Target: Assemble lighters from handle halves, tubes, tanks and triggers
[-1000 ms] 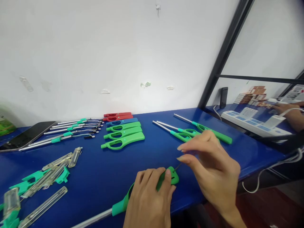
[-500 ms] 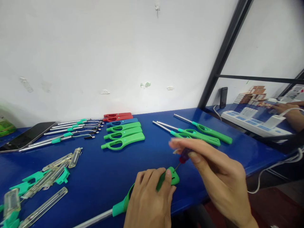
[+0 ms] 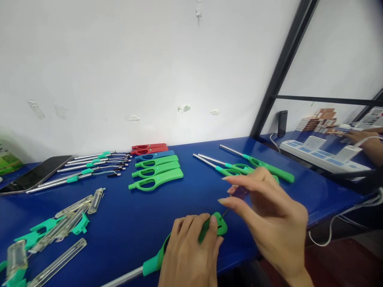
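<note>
Beneath the curled fingers of the left hand (image 3: 190, 251), a green lighter (image 3: 222, 229) is gripped and held down on a blue table (image 3: 185, 203); its rounded end is left bare past the fingertips, while its teal collar and metal tube are seen jutting out on the other side of the hand. Just beyond those fingertips, a tilted screwdriver (image 3: 240, 193) is held with its thin shaft met by the bare end; how deep the tip is seated cannot be told. Its purple handle is grasped lightly between the thumb and fingers of the right hand (image 3: 273, 223), the thumb and forefinger tips being spread apart.

Well left of the left fingers, clear plastic tanks (image 3: 73, 218) are heaped with teal pieces (image 3: 31, 240). Behind the right fingers, three whole lighters (image 3: 273, 170) are laid, two partly covered by the hand. Farther beyond the left fingers, three green handles (image 3: 167, 166), a blue handle (image 3: 163, 153) and red handles (image 3: 157, 150) are lined up; to their left, wired metal tubes (image 3: 89, 164) are laid next to a dark phone (image 3: 38, 175). Well right of the right fingers, a white power strip (image 3: 324, 156) is set, and behind it a co-worker's hand (image 3: 360, 138) is seen near stacked boxes (image 3: 323, 118).
</note>
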`<control>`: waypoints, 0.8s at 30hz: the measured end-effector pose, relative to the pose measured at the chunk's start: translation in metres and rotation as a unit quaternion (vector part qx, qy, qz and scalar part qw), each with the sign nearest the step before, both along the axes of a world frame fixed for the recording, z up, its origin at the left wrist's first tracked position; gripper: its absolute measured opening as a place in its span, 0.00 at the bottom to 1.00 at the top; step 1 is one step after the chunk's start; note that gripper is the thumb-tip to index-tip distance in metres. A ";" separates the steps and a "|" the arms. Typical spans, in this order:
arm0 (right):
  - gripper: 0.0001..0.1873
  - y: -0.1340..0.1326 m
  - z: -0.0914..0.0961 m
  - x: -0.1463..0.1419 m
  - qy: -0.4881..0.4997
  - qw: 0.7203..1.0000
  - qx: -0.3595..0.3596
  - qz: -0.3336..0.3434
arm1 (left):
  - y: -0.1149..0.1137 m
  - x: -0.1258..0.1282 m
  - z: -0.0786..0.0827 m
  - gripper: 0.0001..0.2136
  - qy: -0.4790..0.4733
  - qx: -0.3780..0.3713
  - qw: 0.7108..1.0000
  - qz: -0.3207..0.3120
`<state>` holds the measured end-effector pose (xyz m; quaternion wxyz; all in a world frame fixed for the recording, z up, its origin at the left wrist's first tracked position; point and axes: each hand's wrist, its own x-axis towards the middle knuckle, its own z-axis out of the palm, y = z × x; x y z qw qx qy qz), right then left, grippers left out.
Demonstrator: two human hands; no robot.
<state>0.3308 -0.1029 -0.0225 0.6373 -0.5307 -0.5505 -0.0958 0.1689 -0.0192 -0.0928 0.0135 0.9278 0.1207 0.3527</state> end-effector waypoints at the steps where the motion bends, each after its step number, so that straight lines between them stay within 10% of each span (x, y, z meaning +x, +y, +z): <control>1: 0.19 0.001 0.000 0.000 -0.009 1.000 -0.005 -0.001 | 0.000 0.000 0.000 0.14 -0.002 0.000 1.000 0.000; 24: 0.15 0.002 -0.001 0.002 0.008 0.999 -0.031 0.018 | -0.001 0.000 0.003 0.14 0.003 -0.007 1.000 0.006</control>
